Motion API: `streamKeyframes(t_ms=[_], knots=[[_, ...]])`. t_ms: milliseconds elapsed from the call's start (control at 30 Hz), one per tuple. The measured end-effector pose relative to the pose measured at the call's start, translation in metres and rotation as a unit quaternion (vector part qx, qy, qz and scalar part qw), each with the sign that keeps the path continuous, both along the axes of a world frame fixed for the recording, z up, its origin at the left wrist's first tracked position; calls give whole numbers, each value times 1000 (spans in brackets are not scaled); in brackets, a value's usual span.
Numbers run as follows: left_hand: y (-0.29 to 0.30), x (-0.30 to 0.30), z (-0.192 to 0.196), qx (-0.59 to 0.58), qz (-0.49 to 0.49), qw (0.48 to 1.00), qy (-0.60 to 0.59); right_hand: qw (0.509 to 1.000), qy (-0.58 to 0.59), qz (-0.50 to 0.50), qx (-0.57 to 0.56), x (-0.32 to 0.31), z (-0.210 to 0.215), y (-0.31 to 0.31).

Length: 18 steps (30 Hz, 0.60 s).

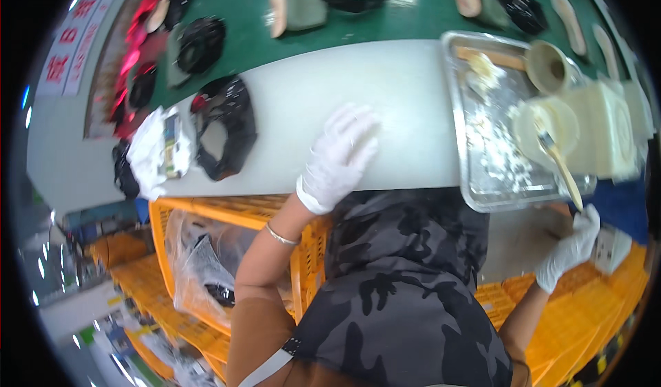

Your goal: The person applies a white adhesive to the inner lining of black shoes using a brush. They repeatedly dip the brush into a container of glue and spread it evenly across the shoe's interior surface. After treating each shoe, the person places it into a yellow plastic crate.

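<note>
Two white-gloved hands, well apart. Left hand (339,154) spread flat, fingers open, on the bare white work board (385,91), holding nothing; black strappy shoe upper (224,129) lying to its left, long axis running away. Right hand (571,246) low beside orange plastic crates (585,318), grip unclear.
</note>
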<state>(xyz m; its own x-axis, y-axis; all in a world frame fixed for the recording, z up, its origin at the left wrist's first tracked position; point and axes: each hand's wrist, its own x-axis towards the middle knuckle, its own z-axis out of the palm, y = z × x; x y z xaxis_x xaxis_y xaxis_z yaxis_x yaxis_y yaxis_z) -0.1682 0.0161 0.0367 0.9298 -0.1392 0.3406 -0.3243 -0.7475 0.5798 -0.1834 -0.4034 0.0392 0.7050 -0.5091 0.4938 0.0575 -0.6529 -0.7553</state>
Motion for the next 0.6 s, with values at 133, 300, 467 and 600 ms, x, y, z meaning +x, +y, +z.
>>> streamKeyframes(t_ms=[133,300,467,600], knots=[[36,-33,47,74,112,987,-91,946,-3,174,272,1,-4,0],[126,-39,69,220,293,920,-139,938,77,184,284,19,18,42],[184,-28,57,267,321,905,84,956,44,174,231,40,28,49],[186,-25,47,317,315,893,52,965,77,163,189,44,44,70]])
